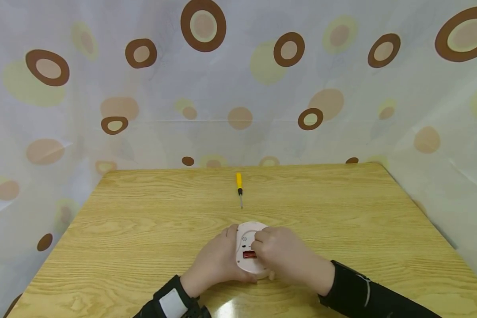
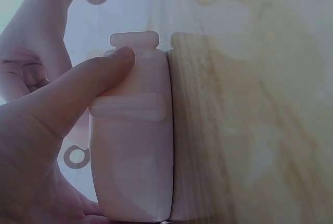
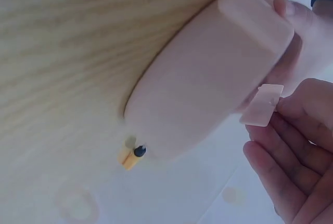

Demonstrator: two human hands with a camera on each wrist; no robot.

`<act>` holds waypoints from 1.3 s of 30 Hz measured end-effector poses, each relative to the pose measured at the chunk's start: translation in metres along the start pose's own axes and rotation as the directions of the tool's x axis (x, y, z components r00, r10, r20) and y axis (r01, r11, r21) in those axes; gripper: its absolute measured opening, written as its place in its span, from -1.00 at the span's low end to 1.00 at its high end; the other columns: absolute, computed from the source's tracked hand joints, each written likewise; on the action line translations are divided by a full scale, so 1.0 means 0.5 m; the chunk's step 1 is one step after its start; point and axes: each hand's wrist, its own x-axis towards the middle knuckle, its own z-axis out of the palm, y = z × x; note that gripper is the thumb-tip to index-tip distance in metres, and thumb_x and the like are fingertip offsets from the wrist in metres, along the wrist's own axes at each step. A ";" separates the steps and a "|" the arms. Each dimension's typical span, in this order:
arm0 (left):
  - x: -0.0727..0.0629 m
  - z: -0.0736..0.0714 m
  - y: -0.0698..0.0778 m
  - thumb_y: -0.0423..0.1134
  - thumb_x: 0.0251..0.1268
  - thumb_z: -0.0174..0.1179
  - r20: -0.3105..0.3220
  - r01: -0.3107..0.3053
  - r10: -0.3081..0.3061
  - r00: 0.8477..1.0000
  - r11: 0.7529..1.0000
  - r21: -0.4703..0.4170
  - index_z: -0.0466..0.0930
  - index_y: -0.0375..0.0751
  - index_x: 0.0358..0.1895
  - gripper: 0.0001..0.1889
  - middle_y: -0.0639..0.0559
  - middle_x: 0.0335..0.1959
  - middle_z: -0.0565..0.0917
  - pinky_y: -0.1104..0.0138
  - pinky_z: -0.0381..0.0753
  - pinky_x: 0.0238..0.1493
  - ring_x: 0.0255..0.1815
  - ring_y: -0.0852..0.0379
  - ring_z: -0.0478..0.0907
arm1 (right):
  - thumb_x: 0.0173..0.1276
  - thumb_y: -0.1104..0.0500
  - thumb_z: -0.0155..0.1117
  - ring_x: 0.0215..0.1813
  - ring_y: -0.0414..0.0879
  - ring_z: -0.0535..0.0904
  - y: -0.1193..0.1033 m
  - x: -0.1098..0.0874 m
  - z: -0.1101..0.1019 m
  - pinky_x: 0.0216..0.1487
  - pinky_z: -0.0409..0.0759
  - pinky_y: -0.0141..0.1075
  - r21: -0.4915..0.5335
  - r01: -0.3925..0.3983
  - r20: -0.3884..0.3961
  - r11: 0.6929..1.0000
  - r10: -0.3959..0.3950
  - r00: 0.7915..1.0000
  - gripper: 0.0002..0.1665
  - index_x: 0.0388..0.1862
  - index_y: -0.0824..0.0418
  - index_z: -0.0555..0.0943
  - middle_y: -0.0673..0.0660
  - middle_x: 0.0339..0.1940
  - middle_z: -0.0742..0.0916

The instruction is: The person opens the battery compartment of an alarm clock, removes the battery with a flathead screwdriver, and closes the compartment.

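Observation:
A pale pink rounded plastic device (image 1: 243, 260) lies on the table with its back facing up. Speaker holes, a switch and an uncovered battery compartment (image 1: 249, 255) with something reddish inside show on that back. My left hand (image 1: 218, 257) grips the device's left side, its thumb pressed on the near edge in the left wrist view. Over the device's right half is my right hand (image 1: 288, 256). In the right wrist view, its thumb and index finger pinch a small pink battery cover (image 3: 263, 108), held just off the device.
A yellow and black screwdriver (image 1: 239, 182) lies beyond the device, its tip toward me. The wood-grain table (image 1: 143, 212) ends at a patterned curtain (image 1: 238, 79) behind and at both sides.

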 end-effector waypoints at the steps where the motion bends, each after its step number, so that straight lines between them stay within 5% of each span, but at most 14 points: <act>1: 0.000 0.000 0.000 0.23 -0.37 0.78 0.003 0.005 -0.005 1.000 1.000 -0.003 0.32 -0.44 0.43 0.28 -0.20 0.16 0.65 0.19 0.72 0.05 0.03 0.01 0.67 | -0.24 0.19 0.75 -0.49 -0.27 0.51 0.003 0.000 -0.001 -0.44 0.55 -0.46 -0.001 -0.010 -0.018 1.000 0.009 1.000 -0.64 -0.53 0.10 0.66 -0.09 -0.54 0.62; 4: 0.001 -0.001 0.000 0.24 -0.36 0.77 0.014 0.018 -0.018 1.000 1.000 -0.011 0.30 -0.46 0.47 0.31 -0.24 0.22 0.64 0.15 0.73 0.10 0.09 -0.04 0.68 | -0.04 0.31 0.62 -0.54 -0.27 0.47 0.013 -0.001 0.000 -0.51 0.49 -0.46 -0.018 -0.032 -0.065 0.999 0.031 0.997 -0.73 -0.60 0.10 0.63 -0.09 -0.59 0.60; 12: -0.002 -0.002 0.002 0.24 -0.39 0.78 0.011 0.029 -0.029 1.000 0.999 -0.020 0.31 -0.43 0.45 0.30 -0.20 0.17 0.65 0.14 0.72 0.11 0.08 -0.02 0.68 | 0.00 0.35 0.64 -0.55 -0.25 0.46 0.042 -0.024 -0.001 -0.53 0.47 -0.46 -0.024 -0.061 -0.056 0.998 0.060 0.997 -0.73 -0.58 0.14 0.65 -0.06 -0.59 0.60; 23: -0.002 -0.002 0.005 0.24 -0.42 0.79 0.003 0.030 -0.029 1.000 0.999 -0.016 0.33 -0.40 0.42 0.29 -0.15 0.10 0.65 0.15 0.73 0.07 0.04 0.00 0.68 | -0.13 0.45 0.60 -0.56 -0.25 0.41 0.086 -0.073 0.002 -0.53 0.39 -0.47 -0.044 -0.112 -0.076 0.993 0.109 0.991 -0.62 -0.62 0.11 0.56 -0.05 -0.60 0.58; 30: -0.002 -0.003 0.006 0.22 -0.42 0.80 0.003 0.035 -0.035 0.999 0.999 -0.020 0.31 -0.42 0.44 0.31 -0.19 0.13 0.65 0.12 0.73 0.08 0.07 -0.04 0.69 | -0.06 0.42 0.63 -0.54 -0.21 0.49 0.097 -0.096 -0.003 -0.50 0.50 -0.42 -0.063 -0.169 -0.025 0.984 0.167 0.986 -0.66 -0.59 0.13 0.61 -0.04 -0.59 0.60; 39: -0.001 -0.004 0.009 0.25 -0.41 0.78 0.018 0.051 -0.051 0.999 0.999 -0.005 0.28 -0.43 0.49 0.35 -0.25 0.21 0.64 0.06 0.73 0.15 0.14 -0.10 0.69 | 0.12 0.36 0.62 -0.59 -0.24 0.30 0.104 -0.112 0.003 -0.55 0.31 -0.42 -0.086 -0.234 0.120 0.969 0.243 0.963 -0.56 -0.67 0.08 0.51 -0.07 -0.65 0.49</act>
